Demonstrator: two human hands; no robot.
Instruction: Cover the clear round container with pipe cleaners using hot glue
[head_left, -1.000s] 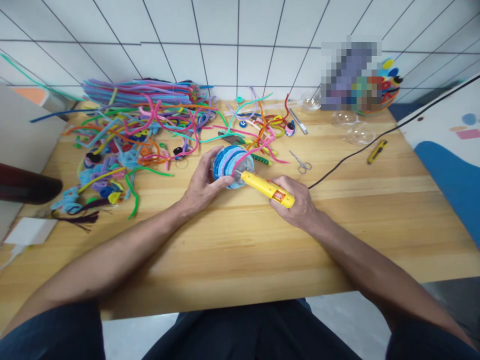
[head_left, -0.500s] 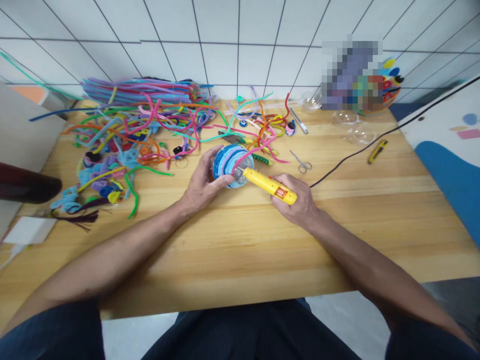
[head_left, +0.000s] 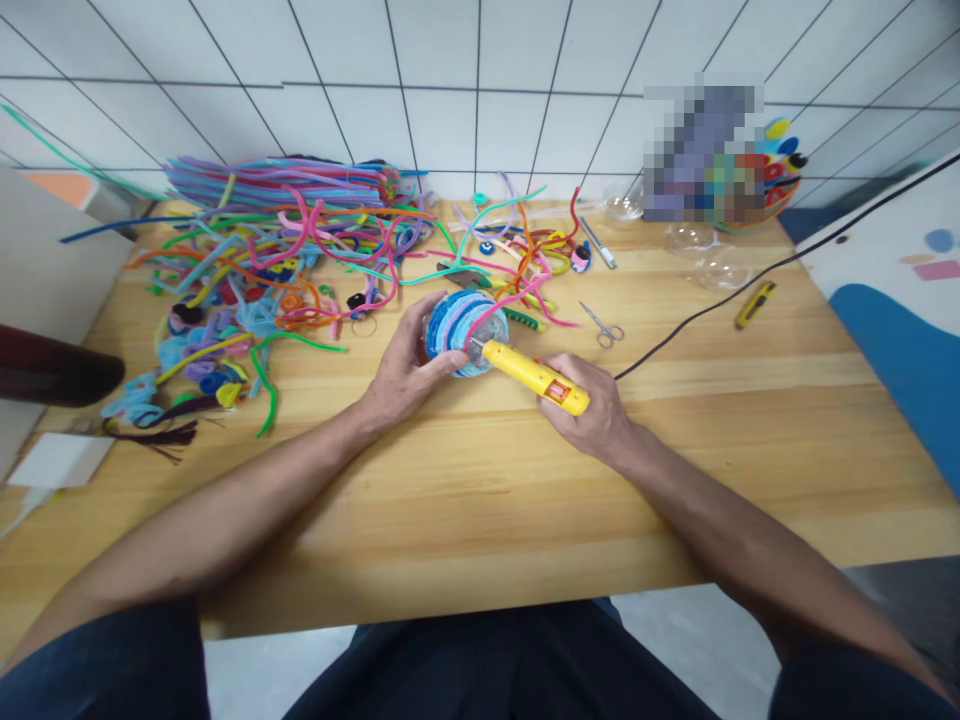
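Observation:
My left hand [head_left: 410,358] is wrapped round the left side of a rounded piece covered in blue, lilac and light-blue pipe cleaners [head_left: 454,325], its thumb along the near edge. A greyish clear patch shows on the side facing right. One pink pipe cleaner [head_left: 517,296] trails from that patch up to the right. In my right hand [head_left: 589,402] is a yellow glue gun [head_left: 534,376], gripped by its handle. Its nozzle points left, at or very near the patch beside the pink strand; I cannot tell whether it touches.
Tangled pipe cleaners [head_left: 300,260] cover the back left, with a bundle [head_left: 277,185] against the tiled wall. Small scissors [head_left: 602,325], a slim knife [head_left: 598,243], a yellow cutter [head_left: 755,304] and clear balls [head_left: 724,268] lie right. A black cord [head_left: 694,312] crosses the table.
The glue gun and my right hand have shifted slightly left and down, the nozzle staying by the patch. My left hand and the wrapped piece look the same.

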